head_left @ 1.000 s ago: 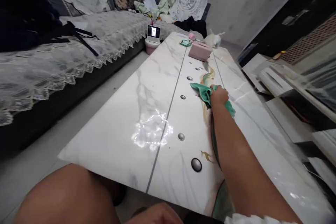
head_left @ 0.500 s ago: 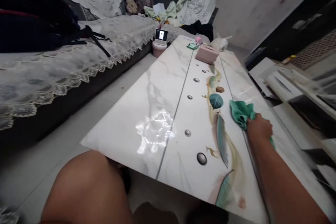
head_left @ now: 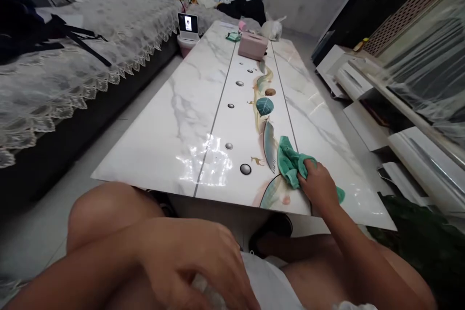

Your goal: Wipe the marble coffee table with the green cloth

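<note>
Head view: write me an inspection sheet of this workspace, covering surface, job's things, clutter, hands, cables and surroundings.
Surface: white marble-patterned tabletop, glossy, with glare and printed leaves.
Job's things: green cloth, bunched, on the tabletop's near right part.
Clutter: pink box, small green packet and plastic bag around the far end.
Hands: right hand grips the green cloth; left hand is over the lap, its grip unclear.
Cables: thin cord-like line near the small laptop-like device; too small to confirm.
Surroundings: sofa with lace-edged cover on the left; white shelving unit on the right.
</note>
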A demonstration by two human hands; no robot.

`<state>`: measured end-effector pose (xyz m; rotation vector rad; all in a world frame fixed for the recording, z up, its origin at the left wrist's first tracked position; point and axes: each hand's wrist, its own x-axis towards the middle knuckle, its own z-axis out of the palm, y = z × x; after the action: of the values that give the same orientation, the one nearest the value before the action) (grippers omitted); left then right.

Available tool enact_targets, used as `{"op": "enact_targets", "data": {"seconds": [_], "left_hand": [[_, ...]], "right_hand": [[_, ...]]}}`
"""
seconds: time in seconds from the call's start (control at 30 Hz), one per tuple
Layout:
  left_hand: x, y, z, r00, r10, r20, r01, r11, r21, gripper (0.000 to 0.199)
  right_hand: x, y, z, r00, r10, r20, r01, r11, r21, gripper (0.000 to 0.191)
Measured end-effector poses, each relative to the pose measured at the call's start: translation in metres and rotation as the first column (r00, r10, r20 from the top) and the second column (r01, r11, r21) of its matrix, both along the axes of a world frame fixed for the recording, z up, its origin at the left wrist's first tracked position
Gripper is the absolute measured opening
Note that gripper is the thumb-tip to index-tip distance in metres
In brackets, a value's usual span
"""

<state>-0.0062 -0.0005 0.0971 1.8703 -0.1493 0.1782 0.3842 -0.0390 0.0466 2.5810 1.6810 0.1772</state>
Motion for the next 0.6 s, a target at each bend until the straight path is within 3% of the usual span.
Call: {"op": "enact_targets", "data": {"seconds": [0.1, 0.27, 0.33, 0.47, 0.6], "left_hand": [[0.015, 0.015, 0.007, 0.999, -0.048, 0.006, 0.048, 0.997, -0.055, 0.072], [0.031, 0.038, 0.01, 0.908, -0.363, 0.207, 0.385, 0.919, -0.078, 0.043], [0.032, 0.039, 0.009, 0.91, -0.345, 0.231, 0.371, 0.926, -0.078, 0.033], [0.033, 0.034, 0.009, 0.913, -0.3, 0.277, 0.354, 0.92, -0.168, 0.03], [0.037, 0.033, 0.013, 0.887, -0.384, 0.258, 0.441, 0.868, -0.226, 0.028]], "right_hand": [[-0.013, -0.027, -0.004, 0.999, 0.029, -0.021, -0.029, 0.999, 0.017, 0.035], [-0.031, -0.044, -0.006, 0.999, 0.036, 0.003, -0.036, 0.993, 0.115, 0.043], [-0.03, -0.052, -0.01, 0.999, 0.049, 0.0, -0.049, 0.987, 0.151, 0.04], [-0.002, -0.087, -0.025, 0.995, 0.055, -0.077, -0.031, 0.96, 0.279, 0.035], [0.042, -0.105, -0.034, 0.985, -0.111, -0.131, 0.152, 0.918, 0.367, 0.04]]}}
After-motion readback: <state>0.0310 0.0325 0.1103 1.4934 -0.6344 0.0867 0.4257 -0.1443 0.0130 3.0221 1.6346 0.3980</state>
